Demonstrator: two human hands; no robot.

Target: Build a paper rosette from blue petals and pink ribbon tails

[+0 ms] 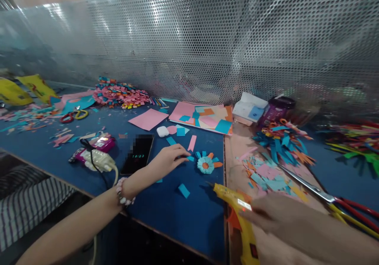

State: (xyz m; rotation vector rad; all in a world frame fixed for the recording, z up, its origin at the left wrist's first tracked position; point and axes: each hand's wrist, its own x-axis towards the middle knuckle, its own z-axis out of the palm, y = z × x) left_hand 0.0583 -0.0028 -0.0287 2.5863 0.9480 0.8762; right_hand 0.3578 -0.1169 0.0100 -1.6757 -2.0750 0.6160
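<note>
i've got a blue tabletop (195,225) carrying: paper flower (204,169) near the right seam, loose blue strip (184,191), phone (138,161), white case (162,131), flat pink sheet (148,119), paper-flower heap (121,94) at back left. tan panel (232,162) alongside: paper scraps (270,173).

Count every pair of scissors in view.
2. One pair of scissors lies at left, beside the paper pile; the other pair lies just beyond the right hand. Scraps could hide more.

Metal screen (195,36) behind a blue table (189,221)
Beyond the left hand's fingers (181,152), the screen rises — silvery, dotted with small holes, streaked with pale light (154,10). The table spreads beneath the fingers and to both sides — a tan strip (238,139) crosses it on their right.
</note>
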